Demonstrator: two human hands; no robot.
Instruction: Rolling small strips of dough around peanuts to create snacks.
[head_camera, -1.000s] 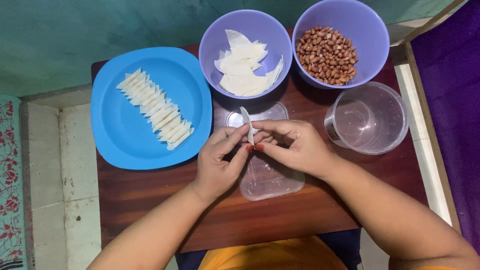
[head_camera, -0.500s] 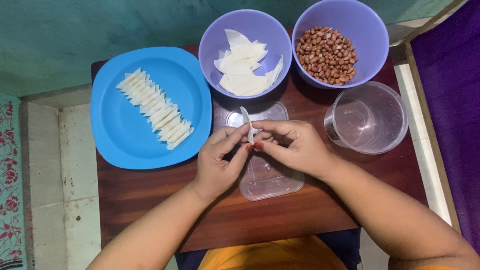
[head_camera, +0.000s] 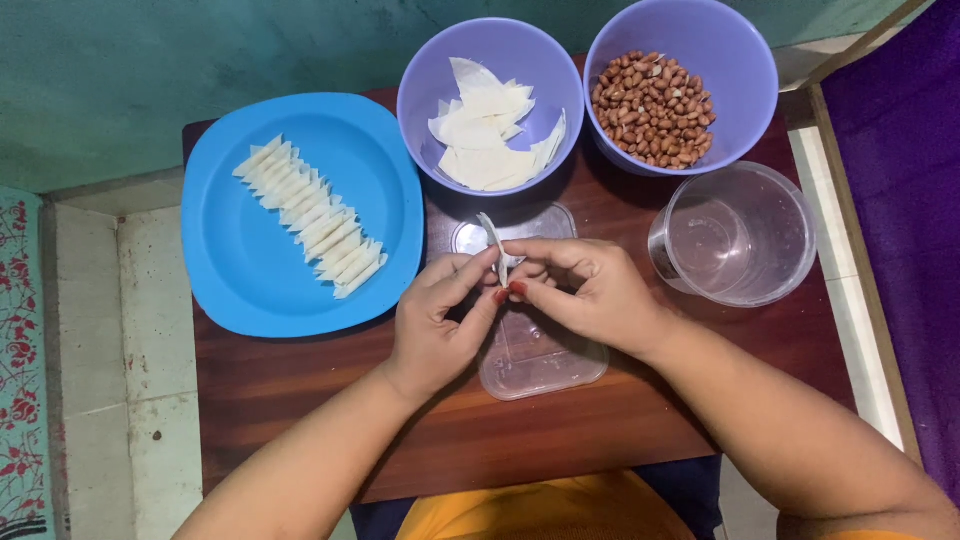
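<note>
Wrapper: a thin white pastry strip (head_camera: 494, 243) is being pinched over the clear tray (head_camera: 540, 355), probably mid-fold.
Left hand (head_camera: 440, 320): fingertips are closing on it.
Right hand (head_camera: 590, 290): is gripping the same strip.
Blue plate (head_camera: 250, 280): is keeping finished rolls (head_camera: 310, 216) lined up.
Bowls: wrappers (head_camera: 490, 140) and peanuts (head_camera: 652, 110) are sitting within reach.

peanut bowl (head_camera: 745, 60) rim cut off at top, clear tray (head_camera: 545, 355) partly hidden under hands

- You see a blue plate (head_camera: 240, 270) holding rolled white pieces (head_camera: 312, 218).
- A purple bowl (head_camera: 745, 60) of peanuts (head_camera: 652, 108) sits beside a clear cup (head_camera: 735, 235) on your table (head_camera: 300, 390).
</note>
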